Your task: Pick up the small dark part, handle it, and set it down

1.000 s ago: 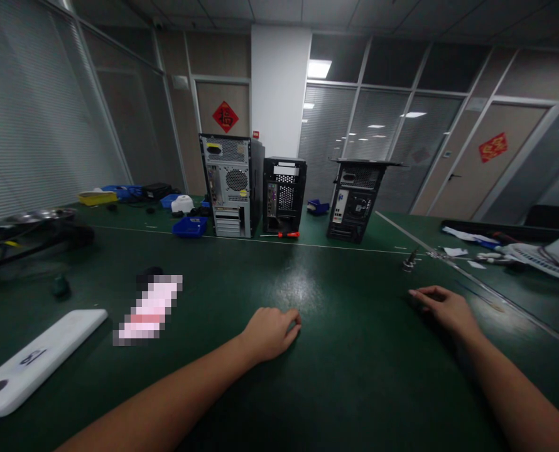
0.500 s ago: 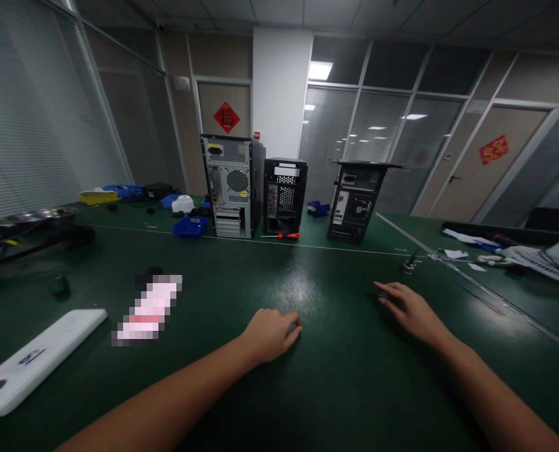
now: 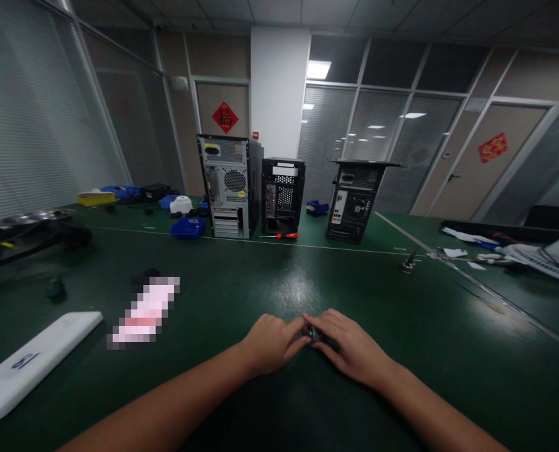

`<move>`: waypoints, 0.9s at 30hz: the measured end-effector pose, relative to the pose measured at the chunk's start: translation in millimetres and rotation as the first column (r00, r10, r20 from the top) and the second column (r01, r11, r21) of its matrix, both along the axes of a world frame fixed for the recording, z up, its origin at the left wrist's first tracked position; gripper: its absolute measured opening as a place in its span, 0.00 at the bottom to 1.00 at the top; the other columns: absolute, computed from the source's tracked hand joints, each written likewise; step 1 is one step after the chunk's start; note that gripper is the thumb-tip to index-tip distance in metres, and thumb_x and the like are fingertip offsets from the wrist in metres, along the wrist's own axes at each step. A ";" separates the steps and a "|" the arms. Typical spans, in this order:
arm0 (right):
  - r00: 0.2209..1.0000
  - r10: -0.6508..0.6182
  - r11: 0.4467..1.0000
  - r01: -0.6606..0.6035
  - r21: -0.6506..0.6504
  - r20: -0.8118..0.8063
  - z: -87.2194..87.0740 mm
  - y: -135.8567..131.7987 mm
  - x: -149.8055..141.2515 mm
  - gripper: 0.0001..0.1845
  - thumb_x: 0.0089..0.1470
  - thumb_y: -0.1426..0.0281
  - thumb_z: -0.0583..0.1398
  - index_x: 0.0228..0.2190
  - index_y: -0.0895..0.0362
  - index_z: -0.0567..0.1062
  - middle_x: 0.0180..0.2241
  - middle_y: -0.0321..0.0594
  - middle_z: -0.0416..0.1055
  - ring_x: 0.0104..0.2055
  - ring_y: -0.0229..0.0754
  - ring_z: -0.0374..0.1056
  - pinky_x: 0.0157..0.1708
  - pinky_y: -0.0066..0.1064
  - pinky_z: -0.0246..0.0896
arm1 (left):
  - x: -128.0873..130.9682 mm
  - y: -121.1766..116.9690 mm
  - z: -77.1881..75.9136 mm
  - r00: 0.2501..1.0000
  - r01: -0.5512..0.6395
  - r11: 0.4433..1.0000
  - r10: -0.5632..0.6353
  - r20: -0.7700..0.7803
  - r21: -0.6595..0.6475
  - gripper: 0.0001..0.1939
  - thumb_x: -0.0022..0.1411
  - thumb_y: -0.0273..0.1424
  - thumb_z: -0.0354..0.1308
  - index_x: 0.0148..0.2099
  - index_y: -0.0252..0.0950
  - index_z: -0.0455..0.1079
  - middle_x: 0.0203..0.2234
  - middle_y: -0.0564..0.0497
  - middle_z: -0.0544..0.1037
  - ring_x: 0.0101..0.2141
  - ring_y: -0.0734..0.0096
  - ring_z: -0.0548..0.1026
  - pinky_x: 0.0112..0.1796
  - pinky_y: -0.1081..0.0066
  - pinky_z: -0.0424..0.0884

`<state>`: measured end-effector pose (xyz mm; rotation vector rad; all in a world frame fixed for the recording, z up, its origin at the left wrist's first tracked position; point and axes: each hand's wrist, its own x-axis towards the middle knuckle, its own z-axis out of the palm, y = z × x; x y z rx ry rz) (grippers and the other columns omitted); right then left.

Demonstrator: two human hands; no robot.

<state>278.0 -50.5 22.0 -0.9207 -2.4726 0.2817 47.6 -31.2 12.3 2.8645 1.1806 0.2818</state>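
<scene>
Hands: left hand [image 3: 271,342] and right hand [image 3: 350,344] meet low at the centre of the head view, fingertips pinched together over a small dark object [image 3: 314,333].
Grip: both hands close narrowly on the small dark object; the fingers cover most of it, so its shape and kind cannot be made out.
Place: the object sits just above or on the green table [image 3: 402,351]; contact with the surface is hidden.
Left edge: white flat panel [image 3: 29,364] is cut off by the frame; a pixelated patch [image 3: 145,311] hides whatever lies beside it.
Far side: three computer cases [image 3: 230,185] stand upright, backs showing, with a red-handled screwdriver [image 3: 284,235] lying by them.
Right: small metal part [image 3: 407,262] stands well apart, too small to identify.
</scene>
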 end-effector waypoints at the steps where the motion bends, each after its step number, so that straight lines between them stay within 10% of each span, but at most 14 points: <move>1: 1.000 -0.001 1.000 0.001 -0.003 -0.006 -0.4 1.1 0.9 0.33 0.62 0.71 0.58 0.66 0.48 0.61 0.50 0.44 0.75 0.49 0.47 0.70 0.51 0.44 0.68 | 0.0 0.2 0.6 1.000 -0.003 1.000 0.003 -0.002 0.002 0.18 0.74 0.42 0.43 0.57 0.40 0.65 0.35 0.47 0.82 0.34 0.57 0.81 0.35 0.66 0.73; 9: 0.960 -0.223 0.971 0.204 -0.124 -0.170 -6.9 7.0 5.5 0.25 0.63 0.66 0.59 0.61 0.51 0.70 0.52 0.46 0.75 0.52 0.48 0.71 0.55 0.45 0.66 | 3.8 2.1 2.0 0.994 -0.073 0.997 0.074 -0.077 0.019 0.16 0.74 0.42 0.44 0.52 0.39 0.68 0.31 0.47 0.81 0.32 0.57 0.81 0.35 0.65 0.74; 27: 0.979 -0.098 0.986 0.071 -0.151 -0.176 -1.5 3.1 1.1 0.23 0.59 0.71 0.59 0.56 0.52 0.71 0.48 0.45 0.74 0.50 0.47 0.71 0.52 0.42 0.66 | -2.0 8.5 -6.1 0.998 -0.036 0.998 0.038 0.056 -0.046 0.20 0.74 0.47 0.46 0.54 0.43 0.70 0.35 0.49 0.83 0.36 0.61 0.82 0.37 0.69 0.72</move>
